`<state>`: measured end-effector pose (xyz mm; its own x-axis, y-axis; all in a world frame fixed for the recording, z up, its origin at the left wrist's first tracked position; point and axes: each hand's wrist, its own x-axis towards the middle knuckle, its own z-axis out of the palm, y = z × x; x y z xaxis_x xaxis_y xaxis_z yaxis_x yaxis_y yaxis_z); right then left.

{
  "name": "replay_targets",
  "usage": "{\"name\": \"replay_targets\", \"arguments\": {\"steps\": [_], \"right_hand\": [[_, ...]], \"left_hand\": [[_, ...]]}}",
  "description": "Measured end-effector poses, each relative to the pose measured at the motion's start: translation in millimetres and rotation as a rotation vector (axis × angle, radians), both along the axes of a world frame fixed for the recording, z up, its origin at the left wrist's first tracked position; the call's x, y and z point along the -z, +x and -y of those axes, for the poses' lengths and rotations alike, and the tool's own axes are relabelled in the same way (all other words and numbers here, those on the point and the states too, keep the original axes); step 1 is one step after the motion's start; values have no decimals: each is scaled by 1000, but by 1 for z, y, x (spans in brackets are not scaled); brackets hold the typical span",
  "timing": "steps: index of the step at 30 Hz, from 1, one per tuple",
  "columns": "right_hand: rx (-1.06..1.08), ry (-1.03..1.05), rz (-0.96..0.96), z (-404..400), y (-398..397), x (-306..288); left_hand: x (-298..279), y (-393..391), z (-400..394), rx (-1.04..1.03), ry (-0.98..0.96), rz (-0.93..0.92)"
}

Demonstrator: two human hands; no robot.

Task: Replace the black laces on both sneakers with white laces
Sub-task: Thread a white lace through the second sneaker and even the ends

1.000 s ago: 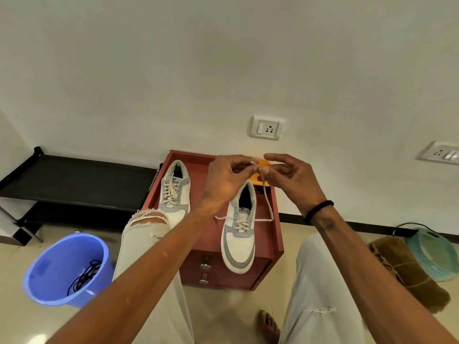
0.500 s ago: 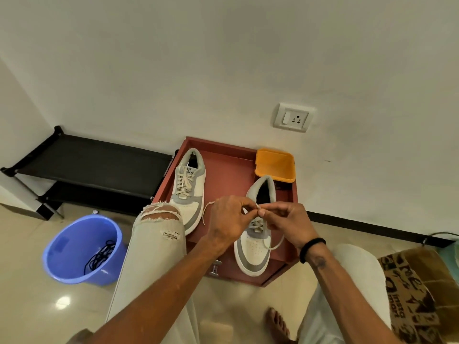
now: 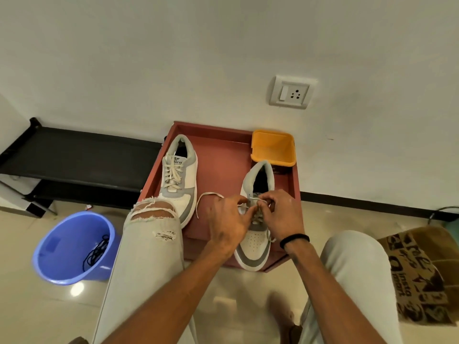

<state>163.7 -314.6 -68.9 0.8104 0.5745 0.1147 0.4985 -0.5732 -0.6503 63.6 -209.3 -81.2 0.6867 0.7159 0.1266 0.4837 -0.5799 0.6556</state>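
Both hands' grips, left hand (image 3: 227, 220) and right hand (image 3: 283, 214), pinch white lace (image 3: 207, 194); bag (image 3: 417, 276) reads "insta"

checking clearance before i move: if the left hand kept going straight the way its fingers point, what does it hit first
The left hand points right, at the right hand, over the near sneaker. It would likely meet those fingers first; both pinch the white lace, though depth is unclear.

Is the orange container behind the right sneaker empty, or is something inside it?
It looks empty: the orange container stands upright and open on the red table, and only its bare orange inside shows. No laces are visible in it.
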Motion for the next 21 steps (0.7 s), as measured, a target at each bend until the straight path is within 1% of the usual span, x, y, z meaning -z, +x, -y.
{"name": "replay_targets", "arguments": {"steps": [1,3,5,6,11,15,18,21], "right_hand": [[6,-9,19,-2,0,0],[9,-15,33,-4,-1,3],[12,-8,16,-5,-3,6],[16,-1,2,-5,-3,7],[9,16,8,-8,-5,5],[13,-50,23,-12,-10,10],[15,-66,26,-11,-14,15],[5,-36,17,-12,-15,14]], "left_hand": [[0,2,1,-11,-18,6],[0,2,4,-32,-124,35],[1,1,6,-76,-247,68],[2,2,7,-105,-274,79],[6,2,4,-148,-310,134],[13,1,4,-164,-334,177],[17,0,6,-153,-344,188],[17,0,4,-135,-347,188]]}}
